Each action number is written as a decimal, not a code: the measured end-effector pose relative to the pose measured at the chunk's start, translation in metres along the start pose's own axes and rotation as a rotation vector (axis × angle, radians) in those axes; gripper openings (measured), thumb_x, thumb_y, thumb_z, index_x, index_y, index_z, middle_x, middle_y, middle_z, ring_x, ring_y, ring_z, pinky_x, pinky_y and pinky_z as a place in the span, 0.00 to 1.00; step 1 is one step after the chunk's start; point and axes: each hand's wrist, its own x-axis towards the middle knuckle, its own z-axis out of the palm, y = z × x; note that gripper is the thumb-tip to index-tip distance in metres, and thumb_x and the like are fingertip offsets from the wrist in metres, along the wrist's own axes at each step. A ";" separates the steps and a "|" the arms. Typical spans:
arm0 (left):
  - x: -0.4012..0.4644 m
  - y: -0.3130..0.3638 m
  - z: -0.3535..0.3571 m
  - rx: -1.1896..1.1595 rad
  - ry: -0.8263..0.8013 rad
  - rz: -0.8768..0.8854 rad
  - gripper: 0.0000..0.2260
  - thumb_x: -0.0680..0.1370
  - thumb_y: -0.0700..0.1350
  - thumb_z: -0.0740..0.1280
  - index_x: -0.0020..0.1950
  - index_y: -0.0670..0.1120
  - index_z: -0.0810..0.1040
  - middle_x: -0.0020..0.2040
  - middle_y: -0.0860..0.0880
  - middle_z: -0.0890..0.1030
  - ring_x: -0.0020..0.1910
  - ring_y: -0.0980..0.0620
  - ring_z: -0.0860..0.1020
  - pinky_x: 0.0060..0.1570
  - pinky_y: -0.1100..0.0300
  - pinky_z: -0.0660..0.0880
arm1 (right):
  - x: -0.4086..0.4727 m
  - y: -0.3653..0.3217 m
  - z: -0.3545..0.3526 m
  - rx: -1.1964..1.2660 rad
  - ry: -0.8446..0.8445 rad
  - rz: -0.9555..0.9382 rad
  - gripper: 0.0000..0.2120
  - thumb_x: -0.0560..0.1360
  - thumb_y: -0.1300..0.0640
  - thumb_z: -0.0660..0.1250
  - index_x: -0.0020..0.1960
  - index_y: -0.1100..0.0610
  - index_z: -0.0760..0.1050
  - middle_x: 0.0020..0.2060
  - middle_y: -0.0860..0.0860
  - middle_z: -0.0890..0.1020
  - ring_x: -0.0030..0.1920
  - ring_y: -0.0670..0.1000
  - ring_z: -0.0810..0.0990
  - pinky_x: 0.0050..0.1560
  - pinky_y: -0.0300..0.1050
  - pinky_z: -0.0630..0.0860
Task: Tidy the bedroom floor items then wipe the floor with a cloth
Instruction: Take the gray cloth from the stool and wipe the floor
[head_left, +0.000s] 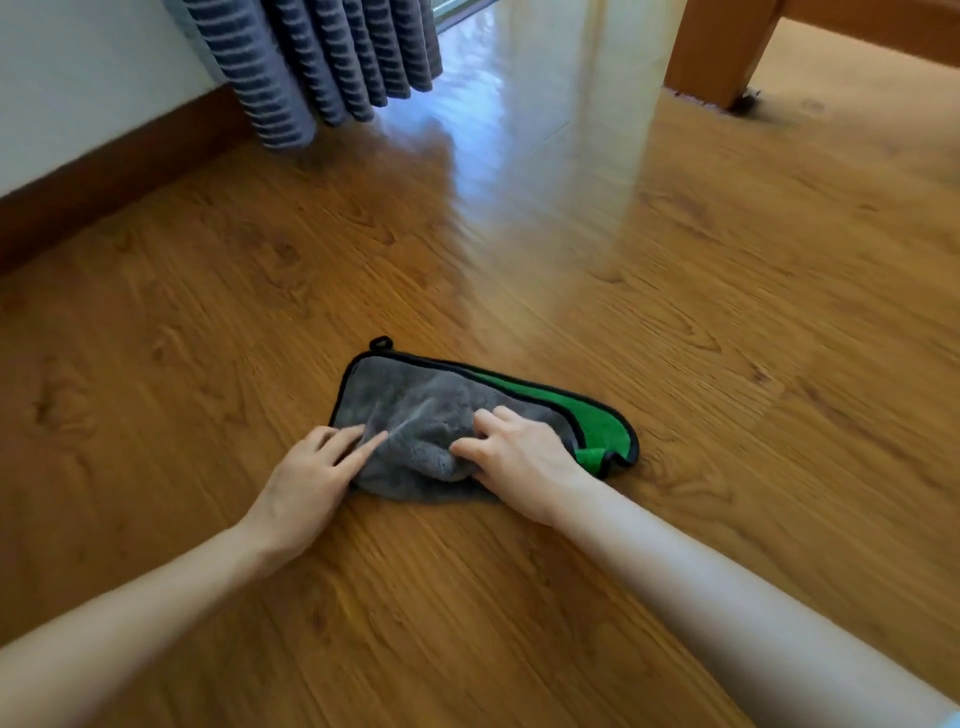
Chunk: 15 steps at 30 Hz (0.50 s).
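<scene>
Cloth (441, 410) lies folded on the wooden floor (727, 312) directly ahead of me, long axis running from its hanging loop (381, 343), on the curtain (311, 57) side, across to the green flap on the bed leg (711, 57) side. My left hand (306, 483) rests fingers-spread on the cloth's near loop-side edge; my right hand (514, 457) presses flat on the bunched middle, nearer the green end. Judgement: both hands sit about level, so the next wipe would push away from me, across that axis.

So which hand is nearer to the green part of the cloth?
Right. The right hand presses on the cloth beside its green part; the left hand rests at the grey end, farther away.
</scene>
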 end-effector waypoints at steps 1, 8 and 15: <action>-0.003 0.011 0.000 0.000 -0.001 0.064 0.33 0.62 0.29 0.75 0.66 0.42 0.74 0.56 0.41 0.79 0.50 0.43 0.78 0.44 0.52 0.80 | -0.021 -0.002 -0.001 -0.018 0.010 0.012 0.07 0.63 0.56 0.75 0.41 0.50 0.80 0.35 0.51 0.75 0.35 0.53 0.75 0.23 0.39 0.63; -0.010 0.118 0.008 0.015 -0.004 0.474 0.24 0.71 0.40 0.57 0.67 0.42 0.72 0.56 0.42 0.76 0.55 0.45 0.71 0.54 0.54 0.71 | -0.191 -0.003 -0.016 -0.015 -0.015 0.150 0.12 0.68 0.54 0.63 0.51 0.51 0.76 0.39 0.52 0.75 0.37 0.52 0.73 0.26 0.45 0.71; 0.024 0.238 0.018 0.004 -0.032 0.869 0.23 0.71 0.43 0.56 0.66 0.41 0.67 0.58 0.42 0.70 0.55 0.45 0.70 0.53 0.53 0.64 | -0.339 0.003 -0.035 -0.102 -0.072 0.368 0.24 0.59 0.48 0.70 0.54 0.48 0.71 0.41 0.51 0.75 0.38 0.51 0.74 0.24 0.39 0.69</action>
